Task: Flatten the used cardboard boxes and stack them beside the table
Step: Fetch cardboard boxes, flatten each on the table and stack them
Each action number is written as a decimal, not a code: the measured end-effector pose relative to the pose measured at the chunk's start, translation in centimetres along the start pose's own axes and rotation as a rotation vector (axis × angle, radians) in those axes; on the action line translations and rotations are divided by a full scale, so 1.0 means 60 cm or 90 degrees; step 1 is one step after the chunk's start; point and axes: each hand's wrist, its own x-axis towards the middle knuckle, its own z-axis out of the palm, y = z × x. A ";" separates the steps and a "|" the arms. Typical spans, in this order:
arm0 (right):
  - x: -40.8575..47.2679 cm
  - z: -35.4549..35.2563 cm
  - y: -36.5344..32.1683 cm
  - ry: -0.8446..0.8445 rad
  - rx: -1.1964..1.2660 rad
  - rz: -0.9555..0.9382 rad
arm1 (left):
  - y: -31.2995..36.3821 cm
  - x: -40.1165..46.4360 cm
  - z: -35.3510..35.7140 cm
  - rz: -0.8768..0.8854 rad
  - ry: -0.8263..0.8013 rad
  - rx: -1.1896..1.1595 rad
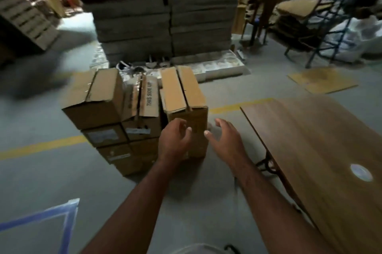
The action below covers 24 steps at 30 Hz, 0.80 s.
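A pile of boxes [132, 121] is standing on the grey floor [51, 181], just left of the table [322, 150], with a taller pallet of flat cardboard [165, 32] rising well behind it. Nothing in the pile is looking flattened yet, so the task is likely only at its start.

The nearest box [186, 96] is sitting at the pile's right end, closest to the table. It is standing tall and narrow: its long axis is running up from the floor, and its top, two flaps with a seam between them, is stretching away from the person. The neighbour's flaps, printed THIS SIDE UP, are hanging half open.

Both hands are reaching toward that box. The left hand [175, 140] is hovering in front of its near face, fingers loosely curled and holding nothing; whether it is touching the cardboard I cannot tell. The right hand [225, 138] is spreading wide beside the box's right edge, also empty and apart from it.

To do this step well, the hands are probably best taking the box by its two side walls, high up, and lifting it clear of the pile before opening anything, since pulling low may be tipping the neighbours. Once it is free, opening both ends and pressing along the seam direction should be letting it collapse flat. The gap between pile and table is looking like the natural spot for the stack.

A roll of tape [361, 172] is lying on the table.
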 end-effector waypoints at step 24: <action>0.668 0.298 0.270 -0.326 -0.071 0.314 | -0.345 0.550 0.264 -0.649 -0.101 -0.039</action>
